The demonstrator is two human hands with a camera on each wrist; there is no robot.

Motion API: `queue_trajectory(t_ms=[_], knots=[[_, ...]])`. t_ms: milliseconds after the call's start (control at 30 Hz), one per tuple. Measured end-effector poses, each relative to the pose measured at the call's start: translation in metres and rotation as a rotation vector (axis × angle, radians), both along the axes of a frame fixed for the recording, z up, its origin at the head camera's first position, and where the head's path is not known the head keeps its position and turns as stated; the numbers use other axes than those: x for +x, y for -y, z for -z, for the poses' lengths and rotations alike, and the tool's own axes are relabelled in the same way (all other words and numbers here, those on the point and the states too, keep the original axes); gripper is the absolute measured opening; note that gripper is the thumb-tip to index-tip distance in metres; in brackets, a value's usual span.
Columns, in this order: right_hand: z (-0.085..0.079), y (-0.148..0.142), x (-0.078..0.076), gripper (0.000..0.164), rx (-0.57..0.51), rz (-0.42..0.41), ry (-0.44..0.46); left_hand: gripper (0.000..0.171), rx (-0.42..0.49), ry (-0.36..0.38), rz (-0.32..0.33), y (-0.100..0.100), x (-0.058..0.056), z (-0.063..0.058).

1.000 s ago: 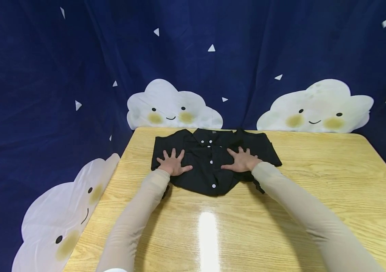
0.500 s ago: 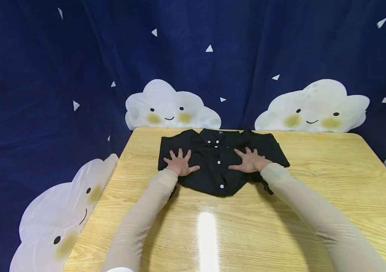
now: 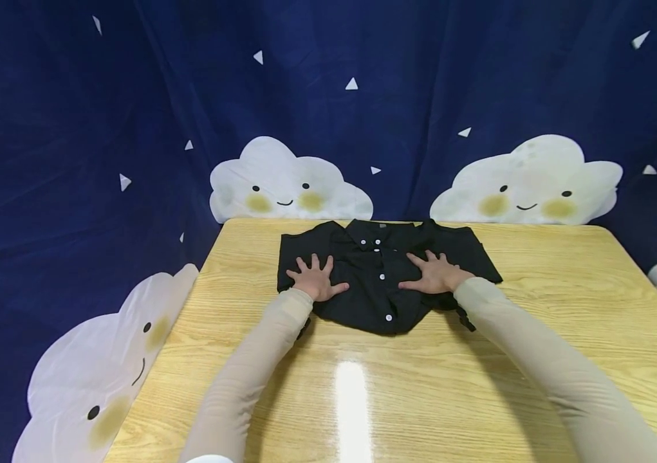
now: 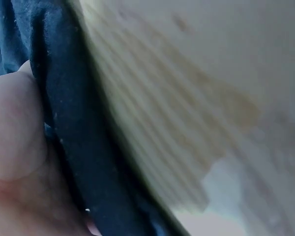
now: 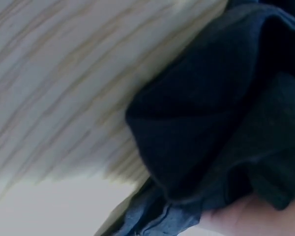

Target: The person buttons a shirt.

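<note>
A black short-sleeved shirt (image 3: 365,302) with a collar and white buttons lies front up near the table's far edge, its lower edge toward me. My left hand (image 3: 315,281) rests on its left side, fingers spread. On the other side of the button row, my right hand (image 3: 437,275) lies on the cloth with fingers spread too. Close up, the left wrist view has the dark fabric (image 4: 73,98) beside part of the hand (image 4: 14,132). A loose dark fold (image 5: 196,113) hides most of the right hand in the right wrist view.
The light wood table (image 3: 565,308) extends toward me and to the right, with a bright reflection in front of the shirt. A dark blue curtain (image 3: 316,83) with white clouds and triangles hangs behind the far edge and along the left side.
Both hands and the shirt under them have slid to the right across the table. The fingers stay spread. The backdrop shifts slightly left in view.
</note>
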State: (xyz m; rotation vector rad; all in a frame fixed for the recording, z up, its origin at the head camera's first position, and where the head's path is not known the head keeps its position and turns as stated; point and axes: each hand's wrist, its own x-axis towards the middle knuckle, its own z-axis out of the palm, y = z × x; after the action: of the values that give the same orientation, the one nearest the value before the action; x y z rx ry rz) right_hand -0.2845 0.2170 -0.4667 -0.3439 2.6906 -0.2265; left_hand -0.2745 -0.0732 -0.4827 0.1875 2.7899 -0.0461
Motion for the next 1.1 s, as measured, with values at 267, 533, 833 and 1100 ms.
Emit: queue_trajectory(t_ms=[267, 533, 833, 1100], knots=[[0.0, -0.011, 0.002, 0.105, 0.015, 0.013, 0.001, 0.086, -0.006, -0.004, 0.009, -0.012, -0.001, 0.0], [-0.002, -0.023, 0.001, 0.102, 0.023, 0.024, 0.002, 0.086, -0.002, -0.019, 0.008, -0.023, -0.003, 0.0], [0.0, -0.034, -0.004, 0.103, 0.005, 0.024, -0.01, 0.087, 0.013, -0.009, -0.023, -0.034, -0.003, -0.002], [0.002, -0.04, -0.012, 0.102, -0.012, 0.042, -0.027, 0.087, 0.019, -0.009, -0.039, -0.039, -0.007, -0.003]])
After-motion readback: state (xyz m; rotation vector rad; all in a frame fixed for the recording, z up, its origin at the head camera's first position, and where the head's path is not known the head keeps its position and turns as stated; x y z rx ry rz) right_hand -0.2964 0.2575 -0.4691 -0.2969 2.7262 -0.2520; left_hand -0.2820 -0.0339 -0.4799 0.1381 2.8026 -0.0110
